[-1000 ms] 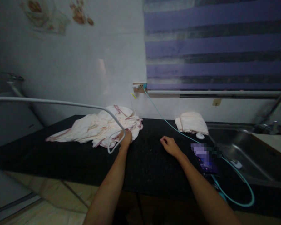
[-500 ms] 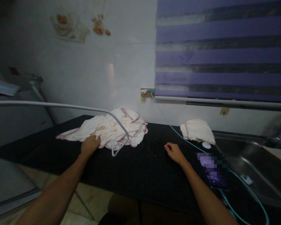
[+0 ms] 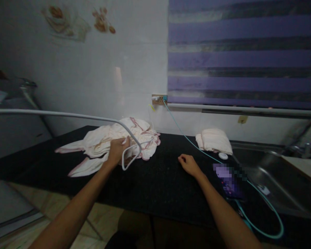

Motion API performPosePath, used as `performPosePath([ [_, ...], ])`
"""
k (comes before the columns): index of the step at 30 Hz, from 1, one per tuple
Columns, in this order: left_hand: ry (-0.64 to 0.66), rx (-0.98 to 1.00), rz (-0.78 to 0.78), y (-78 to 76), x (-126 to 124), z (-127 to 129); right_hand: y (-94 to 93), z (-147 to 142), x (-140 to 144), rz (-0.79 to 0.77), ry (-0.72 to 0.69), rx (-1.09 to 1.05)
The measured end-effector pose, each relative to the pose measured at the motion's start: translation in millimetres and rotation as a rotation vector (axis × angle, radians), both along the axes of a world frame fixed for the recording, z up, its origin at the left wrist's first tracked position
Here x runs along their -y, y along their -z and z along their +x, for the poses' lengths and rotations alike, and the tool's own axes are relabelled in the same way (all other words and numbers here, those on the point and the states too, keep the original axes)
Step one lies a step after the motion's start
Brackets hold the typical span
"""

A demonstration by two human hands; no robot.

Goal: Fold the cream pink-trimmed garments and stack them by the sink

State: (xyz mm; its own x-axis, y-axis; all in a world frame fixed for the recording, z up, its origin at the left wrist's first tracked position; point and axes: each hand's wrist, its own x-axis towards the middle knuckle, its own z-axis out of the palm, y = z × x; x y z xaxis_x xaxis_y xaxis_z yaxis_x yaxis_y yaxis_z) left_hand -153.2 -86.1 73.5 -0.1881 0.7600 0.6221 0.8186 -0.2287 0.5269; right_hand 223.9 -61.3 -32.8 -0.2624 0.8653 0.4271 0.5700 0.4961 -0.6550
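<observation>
A crumpled heap of whitish cloth with pink edging (image 3: 95,138) lies on the black countertop, against the wall. My left hand (image 3: 118,149) is closed on the front of this cloth, with the thumb on top; a white cable partly covers the fingertips. Two pointed corners of the cloth stick out to the left. Well to the right, my right hand (image 3: 189,164) rests on the countertop (image 3: 160,186) with its fingers curled in. I see nothing in it. Behind it and further right is a folded pale cloth (image 3: 215,140).
A white cable (image 3: 67,116) crosses close to the camera, looping over the heap. A teal cable (image 3: 182,131) runs from the wall socket (image 3: 158,99) past a round white object (image 3: 223,156) and a phone (image 3: 229,185). A metal sink (image 3: 272,176) is at right.
My left hand has moved right and pulled some cloth with it, so a second pointed corner now shows at the front left. My right hand stays on the countertop, and the view has shifted slightly.
</observation>
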Motion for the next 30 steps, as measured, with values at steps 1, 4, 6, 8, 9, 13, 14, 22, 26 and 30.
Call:
performPosePath([
  [1, 0.052, -0.012, 0.0, 2.0, 1.2, 20.1, -0.1, -0.1, 0.6, -0.001, -0.001, -0.008],
  [4, 0.238, -0.112, -0.013, 19.0, 8.7, 86.4, -0.4, -0.4, 1.9, -0.009, -0.006, -0.038],
  [6, 0.4, -0.207, -0.018, 36.1, 19.1, 134.3, -0.6, -0.4, 1.5, -0.017, -0.014, -0.063],
  [8, 0.545, -0.3, -0.008, 54.2, 33.8, 181.6, -0.8, 0.2, 0.0, -0.029, -0.022, -0.097],
  [9, 0.616, -0.349, 0.001, 62.7, 42.3, 203.4, -0.8, 0.7, -1.0, -0.036, -0.025, -0.117],
  [13, 0.856, -0.548, 0.039, 86.4, 73.0, 262.2, -1.1, 2.9, -3.5, -0.082, -0.04, -0.203],
  [14, 0.89, -0.581, 0.046, 89.2, 78.0, 268.0, -1.0, 3.0, -3.2, -0.094, -0.052, -0.219],
  [22, 0.826, -0.501, 0.114, 91.3, 80.7, 253.0, 4.0, 0.3, 2.4, -0.132, -0.159, -0.202],
  [26, 0.833, -0.48, 0.117, 89.9, 81.4, 248.3, 4.0, 2.3, 1.3, -0.118, -0.157, -0.168],
  [30, 0.823, -0.488, 0.073, 89.5, 82.4, 245.4, 2.6, 3.0, 1.3, -0.1, -0.155, -0.14],
])
